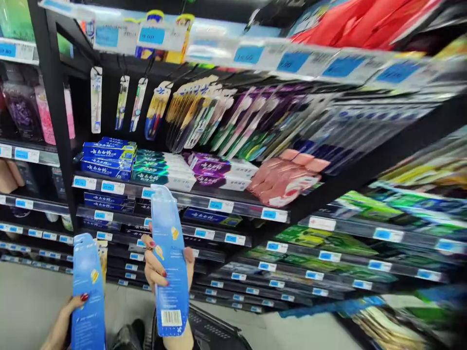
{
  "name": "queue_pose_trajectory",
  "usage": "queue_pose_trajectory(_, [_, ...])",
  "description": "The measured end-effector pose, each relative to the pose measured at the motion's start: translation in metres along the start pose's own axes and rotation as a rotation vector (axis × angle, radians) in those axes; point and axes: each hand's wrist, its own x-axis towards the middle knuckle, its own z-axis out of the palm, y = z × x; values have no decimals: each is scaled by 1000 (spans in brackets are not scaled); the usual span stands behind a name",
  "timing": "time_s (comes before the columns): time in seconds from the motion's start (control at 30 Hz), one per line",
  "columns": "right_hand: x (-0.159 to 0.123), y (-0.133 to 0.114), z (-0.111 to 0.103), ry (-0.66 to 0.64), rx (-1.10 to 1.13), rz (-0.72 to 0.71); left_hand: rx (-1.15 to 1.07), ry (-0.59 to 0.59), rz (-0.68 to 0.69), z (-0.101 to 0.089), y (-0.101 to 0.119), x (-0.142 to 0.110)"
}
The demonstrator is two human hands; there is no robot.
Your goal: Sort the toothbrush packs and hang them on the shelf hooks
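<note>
My left hand (62, 318) is at the lower left, its thumb pressed on a long blue toothbrush package (87, 291). A second narrow pack with a yellowish edge (102, 260) shows behind that one. Closer to the middle, my right hand (155, 267) wraps its fingers round another blue toothbrush package (170, 272), held nearly upright with its printed side and barcode facing me. Both packages are in front of the shelves, apart from them. Hanging toothbrush packs (193, 109) fill the hooks beyond, above stacked toothpaste boxes (162, 167).
Pink packs (284, 180) lie at the right end of the toothpaste shelf (189, 197). Green packages (368, 206) line the shelves at right, blurred. Bottles (22, 107) stand at left. A black basket (215, 328) is below my right hand, over the grey floor (25, 291).
</note>
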Motion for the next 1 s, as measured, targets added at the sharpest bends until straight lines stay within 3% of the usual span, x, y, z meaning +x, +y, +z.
queue_pose_trajectory(0.07, [-12, 2, 3, 107, -298, -16, -14, -56, 55, 1, -2, 7])
queue_pose_trajectory(0.17, [-28, 14, 8, 343, -981, -84, 12, -80, 122, 4, -6, 13])
queue_pose_trajectory(0.23, [-37, 29, 13, 492, -1424, -48, 47, -57, 168, 7, -9, 15])
queue_pose_trajectory(0.3, [-45, 47, 18, 547, -1662, 58, 87, -47, 237, 9, -13, 17])
queue_pose_trajectory(0.43, [-57, 80, 18, 390, -1733, 235, 121, -5, 371, 9, -20, 23])
queue_pose_trajectory(0.57, [-63, 96, 5, 295, -1759, 252, 145, 34, 370, 2, -26, 33])
queue_pose_trajectory(0.77, [-60, 101, 0, 349, -1918, 152, 25, -51, 315, 3, -24, 32])
queue_pose_trajectory(0.9, [-55, 111, -2, 429, -1838, 149, -124, -155, 178, 6, -20, 25])
queue_pose_trajectory(1.0, [-58, 126, -18, 420, -1800, 91, -98, -115, 190, 5, -20, 26])
